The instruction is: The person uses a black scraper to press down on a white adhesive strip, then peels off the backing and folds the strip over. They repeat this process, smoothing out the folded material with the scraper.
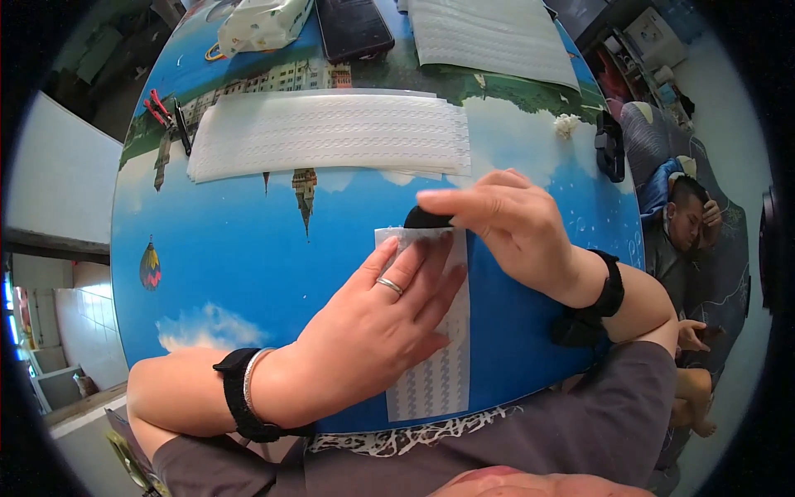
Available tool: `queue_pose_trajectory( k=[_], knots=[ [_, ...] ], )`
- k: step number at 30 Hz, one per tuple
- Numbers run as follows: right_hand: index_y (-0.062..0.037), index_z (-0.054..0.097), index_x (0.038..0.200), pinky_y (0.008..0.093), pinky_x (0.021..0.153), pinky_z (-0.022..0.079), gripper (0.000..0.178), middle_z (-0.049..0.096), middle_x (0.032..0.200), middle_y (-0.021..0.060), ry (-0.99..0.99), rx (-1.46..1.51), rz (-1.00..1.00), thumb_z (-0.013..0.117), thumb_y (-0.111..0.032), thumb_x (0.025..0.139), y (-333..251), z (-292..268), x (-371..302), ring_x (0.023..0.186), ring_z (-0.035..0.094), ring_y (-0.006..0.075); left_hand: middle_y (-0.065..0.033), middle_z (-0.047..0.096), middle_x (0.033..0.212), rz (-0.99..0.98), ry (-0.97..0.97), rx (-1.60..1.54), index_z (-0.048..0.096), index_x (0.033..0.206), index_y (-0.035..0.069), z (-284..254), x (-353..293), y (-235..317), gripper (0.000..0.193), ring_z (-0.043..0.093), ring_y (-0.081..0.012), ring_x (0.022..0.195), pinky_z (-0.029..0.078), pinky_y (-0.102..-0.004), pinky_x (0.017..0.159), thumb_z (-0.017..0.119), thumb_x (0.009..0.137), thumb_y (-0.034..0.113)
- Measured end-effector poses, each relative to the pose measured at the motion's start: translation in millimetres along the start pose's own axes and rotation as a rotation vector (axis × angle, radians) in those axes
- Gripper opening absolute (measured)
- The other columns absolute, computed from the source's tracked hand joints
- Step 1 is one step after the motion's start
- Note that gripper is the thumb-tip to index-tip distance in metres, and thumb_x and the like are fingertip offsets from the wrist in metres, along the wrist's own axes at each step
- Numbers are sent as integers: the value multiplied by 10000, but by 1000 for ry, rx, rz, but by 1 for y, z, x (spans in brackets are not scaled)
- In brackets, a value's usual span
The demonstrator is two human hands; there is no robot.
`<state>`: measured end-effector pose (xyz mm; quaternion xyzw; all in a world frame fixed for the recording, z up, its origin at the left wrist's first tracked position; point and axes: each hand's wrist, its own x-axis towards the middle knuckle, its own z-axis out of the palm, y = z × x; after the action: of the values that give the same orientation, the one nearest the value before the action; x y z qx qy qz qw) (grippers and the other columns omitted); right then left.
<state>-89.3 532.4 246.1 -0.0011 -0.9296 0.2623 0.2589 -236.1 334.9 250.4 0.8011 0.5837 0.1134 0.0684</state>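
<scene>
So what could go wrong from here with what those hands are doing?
The white strip might shift or crease if the left hand presses unevenly on it. The black piece in the right hand sits close to the left fingertips and could bump them. The strip's lower end lies near the edge of the table, so the shirt might brush it.

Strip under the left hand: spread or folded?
Spread: the white patterned strip lies flat, both ends visible and no fold showing. The left hand covers part of it; cannot tell there.
</scene>
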Motion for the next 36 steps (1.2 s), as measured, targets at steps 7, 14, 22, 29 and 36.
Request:
queue_pose_trajectory(
  k=[7,14,22,29,36],
  knots=[
    [-98,780,1217,322,729,530,369,794,1026,59,-6,-77,-30,726,45,881,-4,-6,0,807,689,213,-230,425,1589,-6,-14,9,489,1540,47,-1,0,2,777,391,-361,1485,340,-496,1232,710,896,422],
    [-98,769,1244,317,744,523,374,795,1079,63,103,54,55,713,38,901,2,-1,-1,843,698,201,-232,426,1592,-7,-10,12,490,1539,43,-1,-1,1,777,397,-357,1480,337,-490,1233,708,896,422],
    [-93,781,1220,310,759,516,329,793,1131,59,211,230,108,714,-3,910,-1,8,4,869,695,196,-232,422,1584,38,41,9,484,1542,34,7,2,-2,775,384,-370,1492,307,-509,1247,695,907,425],
    [-105,785,1213,301,765,514,348,795,1135,41,-45,-146,-103,722,-12,883,-5,3,6,864,686,195,-232,426,1576,20,27,-59,474,1545,23,7,5,-1,784,350,-381,1516,286,-525,1259,701,903,412],
    [-207,740,1336,345,752,536,543,785,1148,37,-26,-114,-88,696,48,859,-4,3,3,817,669,202,-222,437,1572,26,40,-83,472,1542,16,5,7,0,788,384,-371,1488,295,-524,1256,711,898,402]
  ],
)
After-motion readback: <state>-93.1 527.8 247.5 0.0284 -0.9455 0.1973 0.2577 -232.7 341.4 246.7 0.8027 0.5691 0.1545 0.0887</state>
